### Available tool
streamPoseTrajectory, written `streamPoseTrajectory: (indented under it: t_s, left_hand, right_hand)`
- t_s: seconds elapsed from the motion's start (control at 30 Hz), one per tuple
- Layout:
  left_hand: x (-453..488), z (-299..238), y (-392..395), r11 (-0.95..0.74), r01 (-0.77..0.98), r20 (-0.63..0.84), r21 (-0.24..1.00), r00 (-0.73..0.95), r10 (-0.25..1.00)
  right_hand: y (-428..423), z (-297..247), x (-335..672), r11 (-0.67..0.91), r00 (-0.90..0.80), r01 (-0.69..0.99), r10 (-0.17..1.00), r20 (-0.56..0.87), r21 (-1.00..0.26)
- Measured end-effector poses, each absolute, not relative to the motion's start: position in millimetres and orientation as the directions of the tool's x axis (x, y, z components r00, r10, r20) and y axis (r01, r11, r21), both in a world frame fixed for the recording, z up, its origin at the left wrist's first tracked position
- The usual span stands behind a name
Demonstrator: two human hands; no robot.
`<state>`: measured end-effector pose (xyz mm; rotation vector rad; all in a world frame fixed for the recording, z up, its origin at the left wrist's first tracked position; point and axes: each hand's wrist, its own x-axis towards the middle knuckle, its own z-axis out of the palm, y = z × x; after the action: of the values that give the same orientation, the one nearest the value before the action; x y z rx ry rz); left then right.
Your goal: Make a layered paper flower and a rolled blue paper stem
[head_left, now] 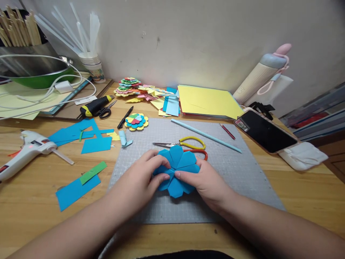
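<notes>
A blue paper flower (176,187) with folded, overlapping petals is held between both hands above a grey cutting mat (145,208). My left hand (148,174) grips its left side, thumb and index finger close to the centre. From the right, my right hand (207,180) holds the flower with the thumb pressed near the middle and the other fingers hidden beneath. Just behind the flower lie scissors (192,143) with one yellow and one red handle, partly covered by the petals. A small layered paper flower (137,122) in several colours rests at the mat's far left corner.
On the left are a glue gun (37,147), blue paper pieces (78,190) and a green strip (93,173). A light blue paper stick (206,135) and red pencil (228,131) lie on the mat. Behind stand yellow sheets (208,100); a phone (265,131) is at right.
</notes>
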<state>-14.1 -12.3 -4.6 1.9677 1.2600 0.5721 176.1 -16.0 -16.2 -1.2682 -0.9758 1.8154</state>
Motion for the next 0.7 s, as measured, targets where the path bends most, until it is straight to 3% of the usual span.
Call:
streamPoseTrajectory:
  t_s: [0.33, 0.7]
  left_hand:
    - [-8.7, -7.4, -13.9, -0.321, 0.508, 0.126, 0.799, 0.382, 0.916]
    - [-4.8, -8.8, -17.7, -0.297, 0.520, 0.133, 0.801, 0.329, 0.935]
  right_hand:
    - [-20.5, -16.8, 174.2, -0.511, -0.289, -0.122, 0.838, -0.462, -0.851]
    - [-24.9, -17.5, 173.0, -0.504, -0.282, -0.134, 0.845, -0.455, -0.853]
